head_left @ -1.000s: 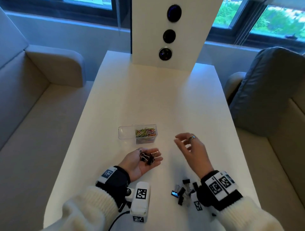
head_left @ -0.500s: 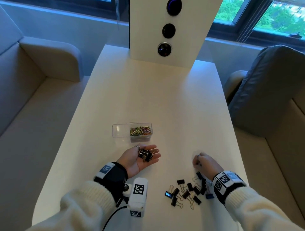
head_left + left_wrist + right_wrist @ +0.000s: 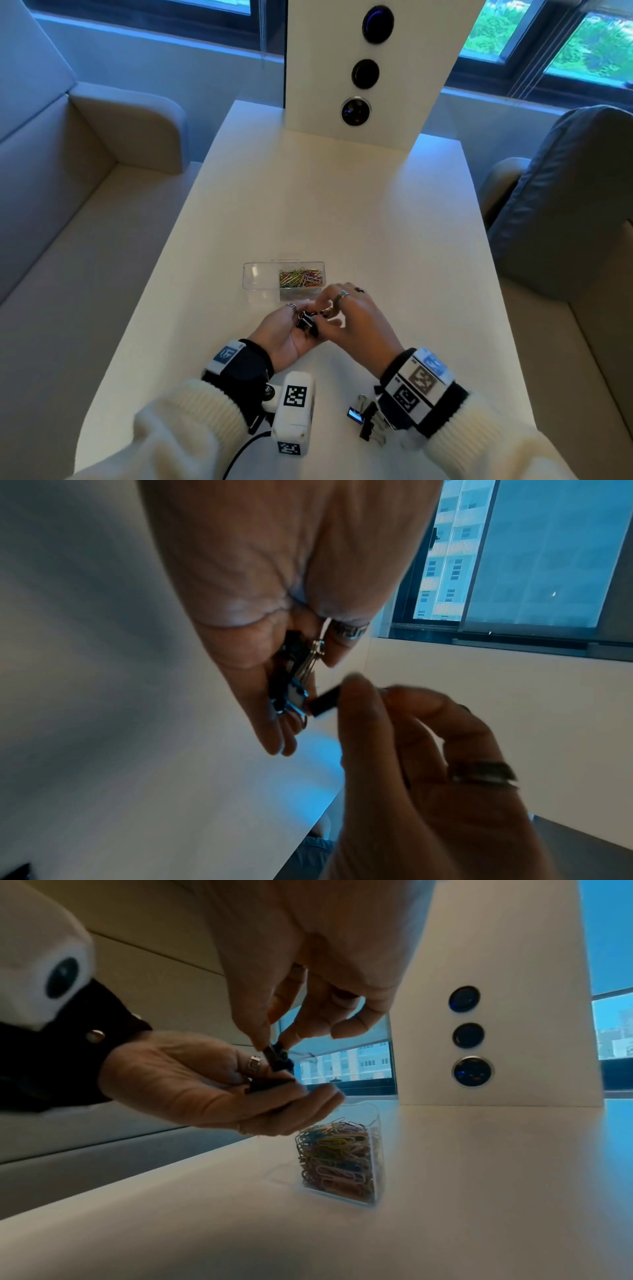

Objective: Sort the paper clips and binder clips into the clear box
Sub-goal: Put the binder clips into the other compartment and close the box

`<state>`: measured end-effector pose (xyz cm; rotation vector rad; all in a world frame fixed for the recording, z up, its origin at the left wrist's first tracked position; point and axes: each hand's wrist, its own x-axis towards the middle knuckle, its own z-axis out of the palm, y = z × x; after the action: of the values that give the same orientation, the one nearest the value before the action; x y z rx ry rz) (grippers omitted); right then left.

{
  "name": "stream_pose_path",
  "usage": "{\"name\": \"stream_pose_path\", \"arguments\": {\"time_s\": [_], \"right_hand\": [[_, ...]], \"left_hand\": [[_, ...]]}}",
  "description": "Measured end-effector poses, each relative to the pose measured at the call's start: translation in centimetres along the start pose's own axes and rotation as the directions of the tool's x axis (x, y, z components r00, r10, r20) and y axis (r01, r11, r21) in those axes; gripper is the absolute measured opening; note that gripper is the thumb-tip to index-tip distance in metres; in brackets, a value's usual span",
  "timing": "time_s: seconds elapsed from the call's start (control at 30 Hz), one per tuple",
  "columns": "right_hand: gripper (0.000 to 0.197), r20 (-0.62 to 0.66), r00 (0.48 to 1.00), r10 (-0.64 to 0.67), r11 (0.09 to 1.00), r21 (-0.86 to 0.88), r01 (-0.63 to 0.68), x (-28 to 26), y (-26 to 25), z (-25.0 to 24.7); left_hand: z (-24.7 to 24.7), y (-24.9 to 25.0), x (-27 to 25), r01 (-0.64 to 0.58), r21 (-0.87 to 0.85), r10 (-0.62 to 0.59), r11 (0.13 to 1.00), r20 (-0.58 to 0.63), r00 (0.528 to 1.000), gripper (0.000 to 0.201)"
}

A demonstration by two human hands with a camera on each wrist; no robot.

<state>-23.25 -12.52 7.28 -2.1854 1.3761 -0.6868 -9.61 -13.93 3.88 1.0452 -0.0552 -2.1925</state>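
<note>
At the centre of the head view, just below the clear box [image 3: 260, 281], the left hand [image 3: 286, 337] lies palm up, its fingers loosely cupped around a small heap of black binder clips [image 3: 306, 322]. The right hand [image 3: 356, 325] reaches over it, thumb and forefinger pinching one more binder clip [image 3: 323, 702], whose black body touches the heap in the left-wrist view. The step in hand looks like gathering: binder clips are being collected into the left palm before going into the box. The next move likely calls for letting go of the pinched clip without spilling the others, then returning for the loose binder clips [image 3: 368, 423] at the lower right, beside the right wrist.

The pinched clip's long axis runs from lower left to upper right in the left-wrist view, its near end pointing into the palm. The box's long axis runs left to right across the head view; coloured paper clips [image 3: 301, 277] fill its right compartment, and its left compartment looks empty.
</note>
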Motion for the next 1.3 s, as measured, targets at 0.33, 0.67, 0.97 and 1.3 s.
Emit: {"name": "stream_pose_path", "arguments": {"time_s": [0.33,0.67,0.97,1.3], "right_hand": [[0.054,0.19,0.955,0.228,0.966,-0.165,-0.198,5.6,3.1,1.0],[0.054,0.285,0.93,0.23,0.915,-0.39,-0.106,7.5,5.4,3.5],[0.057,0.328,0.915,0.237,0.921,-0.375,-0.104,7.8,5.2,2.7],[0.037,0.395,0.778,0.488,0.867,-0.115,-0.485,-0.7,8.0,-3.9]], "left_hand": [[-1.9,4.1,-1.5,-0.221,-0.098,0.206,0.97,-0.146,0.968,0.027],[-2.3,7.0,-0.8,-0.287,-0.169,0.236,0.943,-0.272,0.933,0.021],[-1.7,6.8,-2.5,-0.328,-0.082,0.29,0.941,-0.305,0.907,0.019],[-1.1,-0.8,-1.6,-0.08,0.951,0.245,0.299,0.005,0.97,0.014]]}}
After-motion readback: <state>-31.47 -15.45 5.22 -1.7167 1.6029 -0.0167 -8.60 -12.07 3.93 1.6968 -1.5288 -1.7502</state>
